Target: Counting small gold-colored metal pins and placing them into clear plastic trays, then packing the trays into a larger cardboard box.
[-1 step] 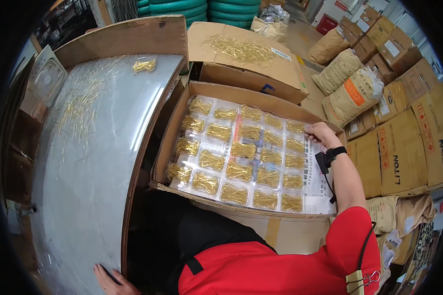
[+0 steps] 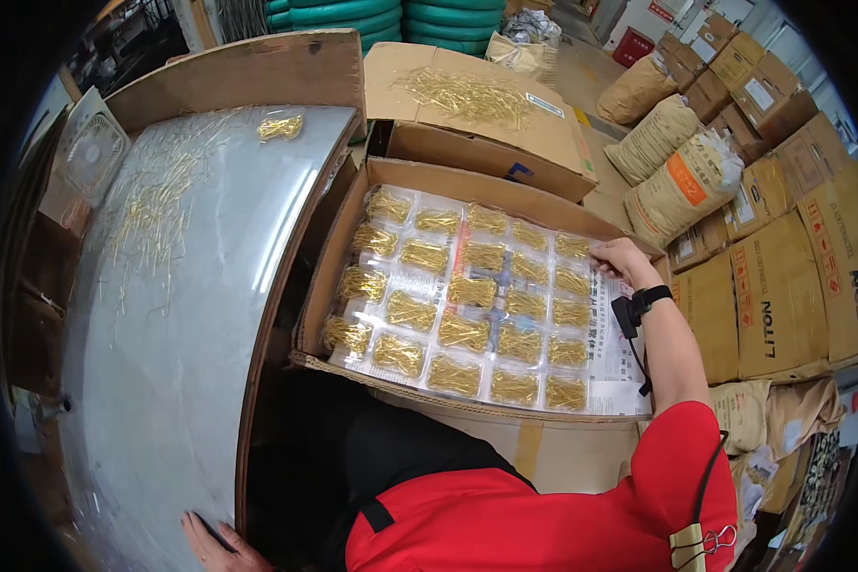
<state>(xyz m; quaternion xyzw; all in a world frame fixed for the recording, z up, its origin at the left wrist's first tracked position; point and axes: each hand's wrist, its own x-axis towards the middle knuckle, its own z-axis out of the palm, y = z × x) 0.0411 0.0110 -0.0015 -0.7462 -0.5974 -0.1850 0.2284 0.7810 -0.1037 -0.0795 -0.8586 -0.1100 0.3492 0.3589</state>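
At the far right corner of a cardboard box (image 2: 505,181), my right hand (image 2: 623,259) has its fingers curled together at the edge of a clear packet of thin gold-coloured wire pieces (image 2: 572,246). Its fingertips are partly hidden. Several similar packets (image 2: 412,311) lie in rows on printed paper (image 2: 612,329) inside the box. My left hand (image 2: 221,547) rests open on the near edge of a grey-topped table (image 2: 172,381), holding nothing. Loose gold wire pieces (image 2: 153,224) are scattered over the table's far left part, and one bundle (image 2: 279,128) lies near its far edge.
Beyond the box, more loose gold pieces (image 2: 467,95) lie on a cardboard flap (image 2: 391,71). A small white fan (image 2: 95,143) stands left of the table. Full sacks (image 2: 682,191) and stacked cartons (image 2: 782,296) line the right side. Green coils (image 2: 343,17) stand at the back.
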